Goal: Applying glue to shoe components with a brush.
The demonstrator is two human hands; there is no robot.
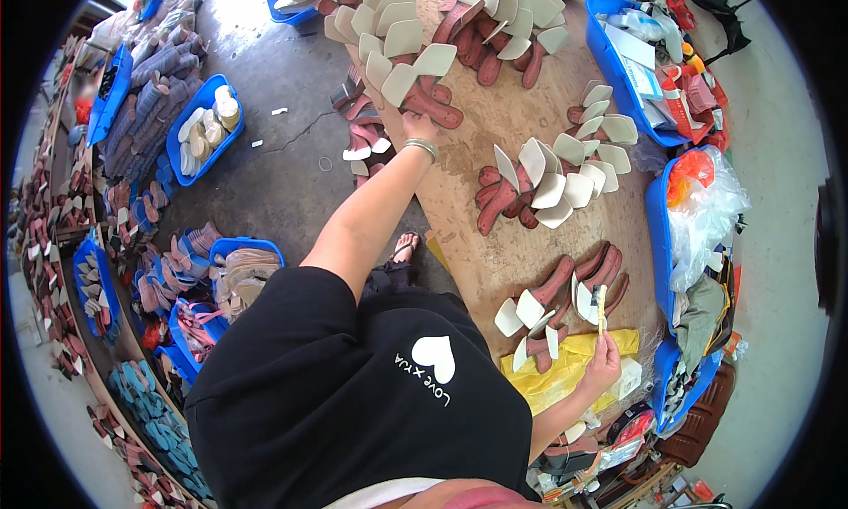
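Observation:
My left hand (420,127) reaches out to the far left edge of the board and is closed on a reddish-brown shoe sole (435,109) with cream flaps beside it. My fingers are partly hidden there. Close to my body, my right hand (604,360) pinches a small glue brush (601,307) with a pale handle, its head beside a cream flap (585,304). Reddish-brown soles (555,277) with cream flaps lie around the brush. A further cluster of flapped soles (500,207) rests mid-board, and a larger pile (488,65) is at the far end.
The wooden board (442,182) carries a yellow plastic sheet (565,354) near me. Blue bins (658,217) with bags and packages line its right side. To the left, on the floor, are more blue bins (205,169) and heaps of soles (155,279).

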